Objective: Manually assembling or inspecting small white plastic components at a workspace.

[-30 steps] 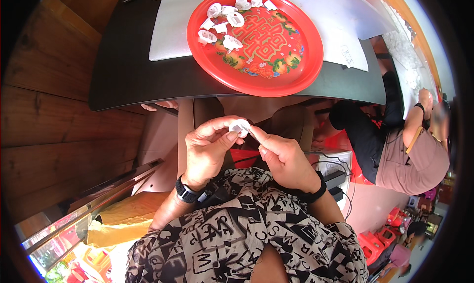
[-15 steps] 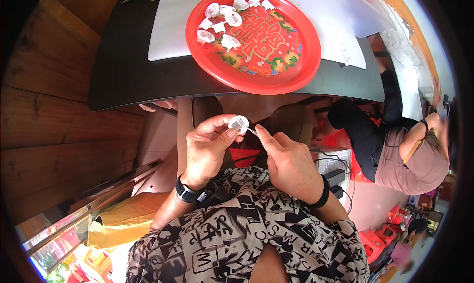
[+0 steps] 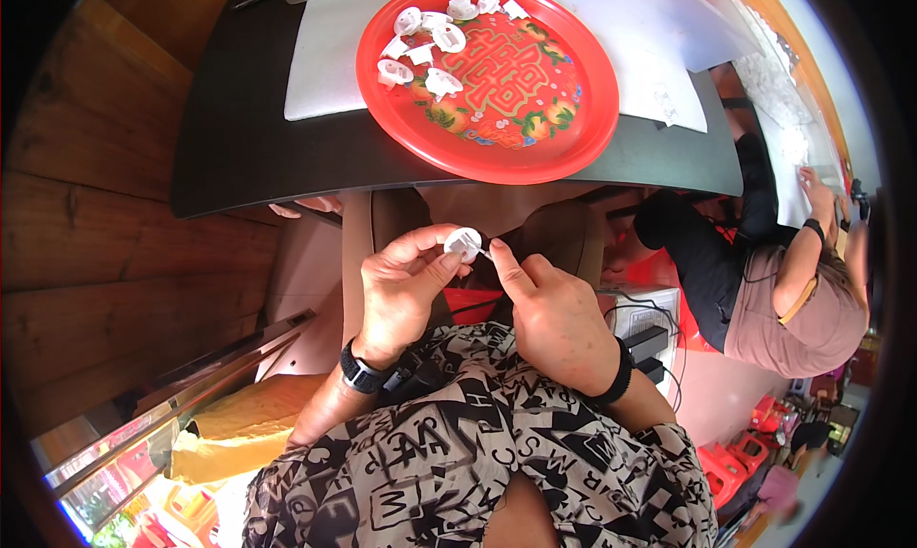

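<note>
We have the white disc [image 3: 463,238] pinched between the fingers of our left hand [image 3: 397,285], just off the table's [image 3: 258,147] near edge, right hand [image 3: 565,326] fingers closed on a thin pale rod [image 3: 483,253] angled into the disc.

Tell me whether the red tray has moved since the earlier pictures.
No: the red tray keeps its place against the white mat and dark table.

From the person's head, the left hand [image 3: 394,290] and right hand [image 3: 565,330] are viewed downward at close range through a fisheye lens. The tray [image 3: 501,82] is framed at twelve o'clock, the shirt [image 3: 430,443] at six.
</note>
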`<state>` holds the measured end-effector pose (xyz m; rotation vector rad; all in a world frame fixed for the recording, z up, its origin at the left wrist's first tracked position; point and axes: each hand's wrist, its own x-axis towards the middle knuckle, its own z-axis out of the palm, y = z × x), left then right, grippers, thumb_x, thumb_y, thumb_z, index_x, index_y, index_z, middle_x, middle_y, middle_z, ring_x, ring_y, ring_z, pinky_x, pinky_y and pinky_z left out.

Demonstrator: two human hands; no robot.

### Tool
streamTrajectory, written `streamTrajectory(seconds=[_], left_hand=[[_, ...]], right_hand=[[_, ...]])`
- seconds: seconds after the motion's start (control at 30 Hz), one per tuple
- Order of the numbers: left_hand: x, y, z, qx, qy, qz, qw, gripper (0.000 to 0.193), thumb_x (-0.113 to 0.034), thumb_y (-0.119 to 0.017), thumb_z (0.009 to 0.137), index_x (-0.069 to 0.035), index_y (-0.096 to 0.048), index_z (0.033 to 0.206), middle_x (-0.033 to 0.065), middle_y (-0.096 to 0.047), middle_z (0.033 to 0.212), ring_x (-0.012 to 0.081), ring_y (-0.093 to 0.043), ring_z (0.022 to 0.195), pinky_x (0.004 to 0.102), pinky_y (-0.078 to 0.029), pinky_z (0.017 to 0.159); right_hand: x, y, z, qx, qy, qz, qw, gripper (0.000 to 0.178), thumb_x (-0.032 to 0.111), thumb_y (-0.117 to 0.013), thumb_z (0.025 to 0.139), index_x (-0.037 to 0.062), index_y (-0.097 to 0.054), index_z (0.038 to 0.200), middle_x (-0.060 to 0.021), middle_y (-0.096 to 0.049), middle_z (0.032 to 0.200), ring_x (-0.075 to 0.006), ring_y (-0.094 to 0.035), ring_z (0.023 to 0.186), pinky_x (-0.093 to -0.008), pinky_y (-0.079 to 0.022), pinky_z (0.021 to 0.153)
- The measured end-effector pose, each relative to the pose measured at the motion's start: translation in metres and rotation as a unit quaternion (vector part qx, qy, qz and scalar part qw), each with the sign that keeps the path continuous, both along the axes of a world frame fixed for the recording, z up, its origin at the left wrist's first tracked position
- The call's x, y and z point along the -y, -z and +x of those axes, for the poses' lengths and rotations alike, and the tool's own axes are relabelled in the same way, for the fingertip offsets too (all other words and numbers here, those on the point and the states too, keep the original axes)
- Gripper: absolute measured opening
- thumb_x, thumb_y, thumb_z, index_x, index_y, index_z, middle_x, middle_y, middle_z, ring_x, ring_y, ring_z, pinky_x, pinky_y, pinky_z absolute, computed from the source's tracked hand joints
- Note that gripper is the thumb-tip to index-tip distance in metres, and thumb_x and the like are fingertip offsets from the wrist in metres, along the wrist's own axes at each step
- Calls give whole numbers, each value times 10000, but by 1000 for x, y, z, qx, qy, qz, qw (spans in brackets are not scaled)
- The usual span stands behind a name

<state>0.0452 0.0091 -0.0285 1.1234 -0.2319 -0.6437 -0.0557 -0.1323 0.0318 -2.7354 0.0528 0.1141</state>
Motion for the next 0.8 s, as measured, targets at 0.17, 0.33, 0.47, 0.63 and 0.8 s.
streamTrajectory(seconds=[0.17, 0.33, 0.47, 0.63, 0.8], left_hand=[[-2, 1, 0, 46, 23, 6, 999, 230, 92, -552, 830, 24, -607, 1042, 149, -601, 1068, 184, -600, 926, 293, -532, 754], [-3, 5, -2, 106, 20, 19, 994, 230, 102, -549, 827, 25, -608, 1036, 158, -580, 1103, 182, -597, 933, 287, -533, 762], [-3, 5, 0, 123, 20, 47, 991, 231, 98, -551, 828, 30, -603, 1042, 150, -594, 1080, 174, -597, 933, 283, -532, 760], [0, 6, 2, 32, -15, 29, 999, 243, 88, -552, 830, 36, -590, 1064, 139, -619, 1047, 165, -602, 921, 280, -525, 761], [2, 3, 4, 18, -42, -18, 999, 258, 87, -554, 829, 32, -583, 1080, 140, -617, 1069, 170, -607, 912, 284, -519, 772]], right_hand=[[1, -8, 3, -17, -32, -51, 998, 579, 46, -546, 687, -95, -400, 1230, -139, -533, 801, -272, -591, 674, -358, -488, 553], [5, -14, 13, -25, -69, -63, 995, 481, 45, -547, 692, -106, -454, 1139, -151, -543, 746, -269, -601, 600, -345, -486, 509], [7, -18, 23, -57, -99, -99, 988, 430, 36, -544, 695, -105, -478, 1096, -168, -544, 723, -266, -595, 564, -339, -476, 481], [10, 7, 20, 8, -42, 48, 998, 431, -6, -534, 713, -96, -478, 1130, -195, -544, 717, -330, -590, 608, -379, -475, 531], [3, 20, 12, 54, 47, 267, 961, 446, -54, -503, 748, -86, -463, 1191, -229, -555, 754, -377, -582, 668, -417, -472, 614]])
